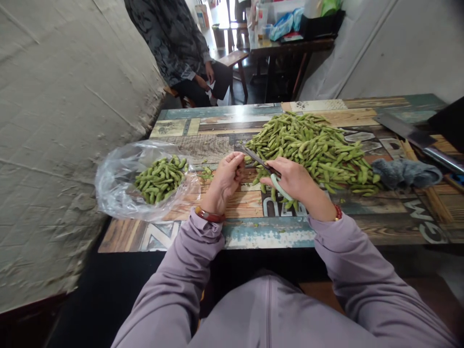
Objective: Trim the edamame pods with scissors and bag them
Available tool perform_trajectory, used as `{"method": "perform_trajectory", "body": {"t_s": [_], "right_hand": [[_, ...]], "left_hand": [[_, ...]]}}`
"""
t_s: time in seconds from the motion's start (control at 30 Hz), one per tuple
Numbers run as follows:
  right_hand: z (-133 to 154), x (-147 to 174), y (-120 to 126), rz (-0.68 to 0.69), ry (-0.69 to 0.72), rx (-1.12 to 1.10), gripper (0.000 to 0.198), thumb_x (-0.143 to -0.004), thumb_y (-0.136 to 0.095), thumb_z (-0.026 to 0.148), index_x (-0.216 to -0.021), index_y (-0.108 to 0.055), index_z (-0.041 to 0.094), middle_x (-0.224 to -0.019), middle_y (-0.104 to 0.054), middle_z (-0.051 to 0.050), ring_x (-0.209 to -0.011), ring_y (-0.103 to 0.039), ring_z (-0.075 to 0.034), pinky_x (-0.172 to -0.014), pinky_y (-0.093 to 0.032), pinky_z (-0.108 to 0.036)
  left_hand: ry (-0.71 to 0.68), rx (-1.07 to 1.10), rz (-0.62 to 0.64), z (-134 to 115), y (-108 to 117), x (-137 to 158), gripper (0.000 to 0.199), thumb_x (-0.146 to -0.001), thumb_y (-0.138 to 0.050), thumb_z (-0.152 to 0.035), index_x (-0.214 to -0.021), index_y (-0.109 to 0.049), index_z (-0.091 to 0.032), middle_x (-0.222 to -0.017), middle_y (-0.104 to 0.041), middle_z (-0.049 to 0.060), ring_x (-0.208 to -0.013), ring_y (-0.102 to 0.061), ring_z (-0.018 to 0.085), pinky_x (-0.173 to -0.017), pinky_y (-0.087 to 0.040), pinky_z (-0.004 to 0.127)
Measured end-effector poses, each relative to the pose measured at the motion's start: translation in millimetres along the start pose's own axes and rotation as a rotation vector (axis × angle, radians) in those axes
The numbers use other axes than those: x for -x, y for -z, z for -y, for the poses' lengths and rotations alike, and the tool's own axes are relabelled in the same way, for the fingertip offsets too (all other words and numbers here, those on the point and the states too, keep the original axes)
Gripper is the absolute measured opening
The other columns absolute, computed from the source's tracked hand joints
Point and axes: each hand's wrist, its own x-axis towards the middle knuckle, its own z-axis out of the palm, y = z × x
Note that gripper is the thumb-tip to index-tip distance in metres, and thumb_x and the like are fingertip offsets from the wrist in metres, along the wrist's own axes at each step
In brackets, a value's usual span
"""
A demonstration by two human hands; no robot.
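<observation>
My left hand [227,178] is closed in a pinch on a green soybean pod [248,159], mostly hidden by the fingers. In my right hand [294,180] is a pair of scissors [280,187] with pale green handles, its dark blades pointing up and left beside the pinched pod. A large heap of soybean pods [308,145] lies behind and to the right of my right hand. On the left, a clear plastic bag [116,181] lies open with a smaller lot of pods [161,179] inside it.
Small green scraps [207,172] lie on the patterned table [268,234]. A grey cloth [408,174] and a cleaver [402,129] are at the right. Beyond the far edge sits another person [174,43], near a wooden stool [234,59] and a cluttered side table [293,46].
</observation>
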Motion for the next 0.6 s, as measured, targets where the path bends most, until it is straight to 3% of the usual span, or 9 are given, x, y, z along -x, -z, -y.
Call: {"method": "perform_trajectory", "body": {"t_s": [0.17,0.23,0.3,0.4,0.5,0.6], "right_hand": [[-9.9,-3.3,5.7,-0.153,-0.098,0.002,0.037,-0.087,-0.067,0.047,-0.11,-0.068,0.018,-0.097,-0.069,-0.012,-0.091,-0.066,-0.029,-0.079,-0.051,-0.038],[-12.8,-4.5,8.5,-0.2,-0.117,-0.006,0.038,-0.088,-0.065,0.049,-0.11,-0.068,0.019,-0.095,-0.069,-0.011,-0.089,-0.065,-0.029,-0.079,-0.051,-0.038],[-13.5,-5.2,10.1,-0.214,-0.125,-0.012,0.038,-0.088,-0.064,0.05,-0.11,-0.068,0.019,-0.095,-0.069,-0.011,-0.09,-0.065,-0.029,-0.079,-0.05,-0.038],[-11.6,-5.2,10.3,-0.215,-0.124,-0.019,0.04,-0.089,-0.063,0.052,-0.111,-0.068,0.018,-0.096,-0.069,-0.012,-0.09,-0.065,-0.029,-0.08,-0.051,-0.038],[-9.1,-4.7,9.1,-0.22,-0.121,-0.034,0.041,-0.09,-0.062,0.052,-0.111,-0.069,0.018,-0.097,-0.069,-0.013,-0.092,-0.065,-0.029,-0.081,-0.051,-0.039],[-7.6,-4.5,8.1,-0.223,-0.122,-0.043,0.039,-0.09,-0.062,0.052,-0.111,-0.069,0.019,-0.099,-0.07,-0.012,-0.094,-0.065,-0.03,-0.082,-0.051,-0.039]], "left_hand": [[0.032,0.052,-0.064,-0.7,-1.0,-2.3,0.03,-0.08,-0.07,-0.033,-0.073,-0.044,-0.018,-0.063,-0.05,-0.005,-0.048,-0.046,0.004,-0.042,-0.031,0.016],[0.037,0.007,-0.022,0.0,-0.6,-2.2,0.028,-0.078,-0.072,-0.031,-0.073,-0.047,-0.017,-0.065,-0.054,-0.004,-0.05,-0.049,0.005,-0.045,-0.035,0.016],[0.016,-0.077,0.05,2.3,0.3,-2.1,0.021,-0.074,-0.074,-0.026,-0.077,-0.055,-0.017,-0.064,-0.054,-0.004,-0.048,-0.045,0.005,-0.044,-0.031,0.016],[-0.103,-0.351,0.13,9.3,0.2,-3.0,0.013,-0.077,-0.07,-0.026,-0.085,-0.068,-0.016,-0.058,-0.051,-0.004,-0.046,-0.038,0.006,-0.045,-0.026,0.019],[-0.317,-0.753,0.156,18.5,-2.7,-5.6,0.008,-0.078,-0.068,-0.021,-0.081,-0.074,-0.016,-0.066,-0.061,0.001,-0.059,-0.049,0.012,-0.058,-0.038,0.024],[-0.474,-1.088,0.153,25.2,-5.7,-6.8,0.007,-0.075,-0.071,-0.016,-0.08,-0.076,-0.019,-0.074,-0.062,0.004,-0.07,-0.053,0.016,-0.068,-0.039,0.027]]}}
